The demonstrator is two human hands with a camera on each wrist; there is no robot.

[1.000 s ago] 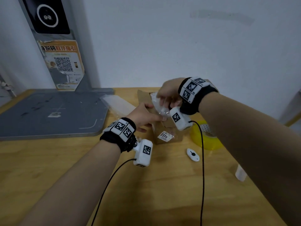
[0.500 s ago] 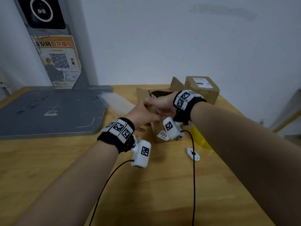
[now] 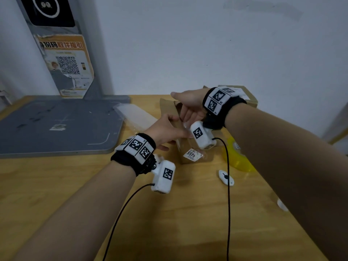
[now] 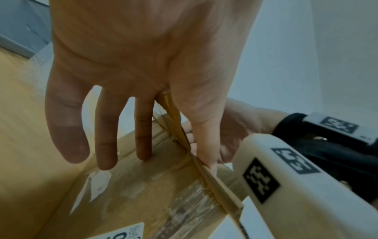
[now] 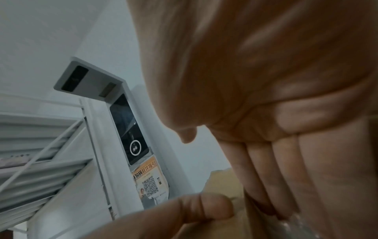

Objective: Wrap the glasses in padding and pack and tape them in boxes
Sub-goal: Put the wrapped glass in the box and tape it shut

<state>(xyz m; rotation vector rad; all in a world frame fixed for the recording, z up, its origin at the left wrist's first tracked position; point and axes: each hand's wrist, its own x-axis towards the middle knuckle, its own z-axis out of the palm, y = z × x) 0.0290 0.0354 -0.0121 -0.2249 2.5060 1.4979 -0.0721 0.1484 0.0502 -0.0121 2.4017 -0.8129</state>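
An open cardboard box (image 3: 195, 155) with a white "9466" label stands mid-table. My left hand (image 3: 165, 129) grips its left wall: the fingers (image 4: 106, 137) lie straight on the outside (image 4: 143, 186) and the thumb sits inside the edge. From above, my right hand (image 3: 188, 110) reaches into the box with its fingers (image 5: 272, 177) straight and together, pointing down, and its thumb stuck out. A glint of clear padding (image 5: 296, 224) shows at those fingertips. The glass itself is hidden inside the box.
A closed cardboard box (image 3: 246, 95) sits behind my right wrist. A yellow tape roll (image 3: 239, 157) and a small white cutter (image 3: 226, 178) lie right of the open box. A bubble wrap sheet (image 3: 135, 115) and a grey platform (image 3: 56, 129) lie left.
My right hand, which held the padded glass above the box, has gone down into the box with it. My left hand has stayed on the box wall.
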